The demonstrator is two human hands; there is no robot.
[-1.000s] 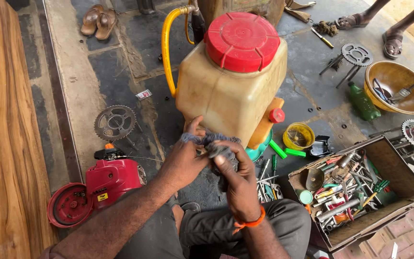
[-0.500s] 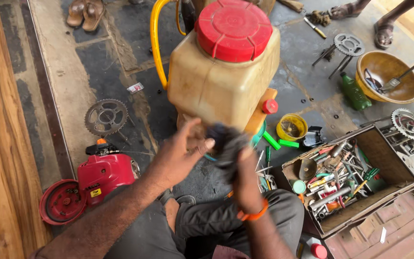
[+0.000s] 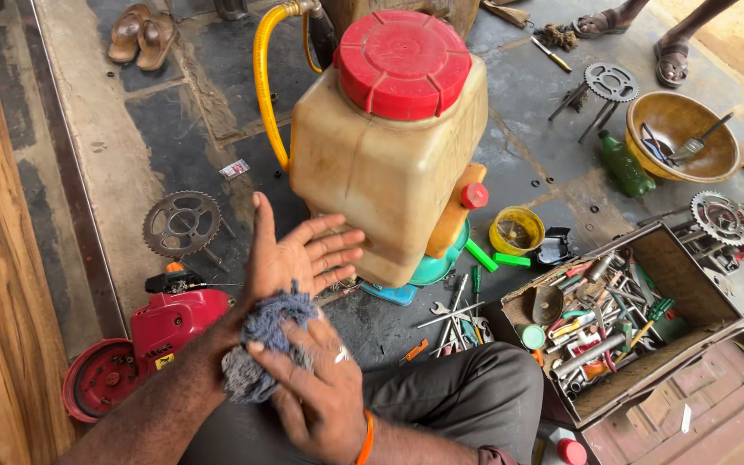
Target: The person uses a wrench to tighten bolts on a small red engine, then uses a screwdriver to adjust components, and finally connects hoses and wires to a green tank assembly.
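My left hand (image 3: 299, 254) is held flat with fingers spread, palm facing up, just in front of the cream sprayer tank (image 3: 381, 168) with its red lid (image 3: 402, 62). My right hand (image 3: 316, 387) presses a grey-blue rag (image 3: 260, 349) against the left wrist and heel of the palm. An orange band sits on my right wrist. I sit on the ground with my knee (image 3: 467, 383) in dark trousers below the hands.
A red small engine (image 3: 152, 331) lies at left, a sprocket (image 3: 181, 222) beyond it. An open box of tools (image 3: 613, 314) stands at right, loose spanners (image 3: 454, 314) beside it. Further off are a yellow hose (image 3: 264, 77), a yellow cup (image 3: 517, 231), a brass bowl (image 3: 682, 138), and another person's sandalled feet (image 3: 639, 30).
The camera moved closer. My left hand has opened flat with fingers spread, and the rag has shifted from between both hands down to the left wrist under my right hand.
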